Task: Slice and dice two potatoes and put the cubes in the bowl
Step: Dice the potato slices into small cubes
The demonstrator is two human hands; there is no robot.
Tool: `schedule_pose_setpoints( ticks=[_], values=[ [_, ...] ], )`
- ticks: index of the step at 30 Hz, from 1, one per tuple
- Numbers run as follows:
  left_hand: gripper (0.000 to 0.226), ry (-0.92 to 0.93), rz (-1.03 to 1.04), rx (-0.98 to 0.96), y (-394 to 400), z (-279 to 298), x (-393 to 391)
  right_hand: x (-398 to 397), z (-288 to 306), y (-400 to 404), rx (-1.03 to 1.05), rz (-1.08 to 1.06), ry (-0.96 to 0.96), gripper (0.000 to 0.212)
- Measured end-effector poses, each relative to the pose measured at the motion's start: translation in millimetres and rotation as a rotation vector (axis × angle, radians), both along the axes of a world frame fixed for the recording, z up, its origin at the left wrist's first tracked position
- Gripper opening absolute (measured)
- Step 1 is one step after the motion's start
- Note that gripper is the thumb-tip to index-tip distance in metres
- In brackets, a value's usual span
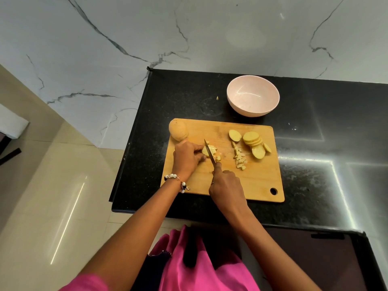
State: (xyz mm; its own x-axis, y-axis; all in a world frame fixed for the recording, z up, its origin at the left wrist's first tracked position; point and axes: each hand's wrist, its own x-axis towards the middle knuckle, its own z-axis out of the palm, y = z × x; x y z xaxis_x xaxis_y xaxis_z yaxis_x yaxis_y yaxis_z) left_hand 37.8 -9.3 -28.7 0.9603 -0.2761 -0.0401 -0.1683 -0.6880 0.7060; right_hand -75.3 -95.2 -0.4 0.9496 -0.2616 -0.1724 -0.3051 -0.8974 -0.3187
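While a stack of pale yellow potato slices (206,151) lies mid-board on the rectangular wooden cutting board (260,181), dicing is under way. The left hand (186,157) curls its fingers (198,147) over the stack, pinning it; the right hand (227,186) grasps the slim dark-bladed knife (209,152), blade across the slices. Cut cubes (239,158) and uncut round slices (253,139) lie to the right, a whole brown potato (178,130) at the far left corner. Beyond, on the black speckled desk (315,114), the pale pink bowl (253,95) holds nothing. Next probably comes another downward cut, fingertips tucked clear.
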Motion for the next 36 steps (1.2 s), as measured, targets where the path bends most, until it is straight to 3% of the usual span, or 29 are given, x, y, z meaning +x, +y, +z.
schedule_pose_setpoints(
  ticks=[24, 29, 32, 36],
  values=[
    [0.029, -0.023, 0.017, -0.059, 1, 6, -1, 19, -8, 11, -0.063, 0.028, -0.025, 0.051],
    [0.031, -0.048, 0.034, -0.063, 1, 3, -2, -15, -17, 15, -0.195, 0.086, -0.025, 0.061],
    [0.033, -0.055, 0.034, -0.05, 2, 1, -4, -31, -11, 8, -0.073, 0.07, 0.028, 0.058],
    [0.036, 0.004, -0.003, -0.027, 8, 2, -1, -31, -9, 3, 0.061, -0.014, -0.069, 0.051]
  ],
)
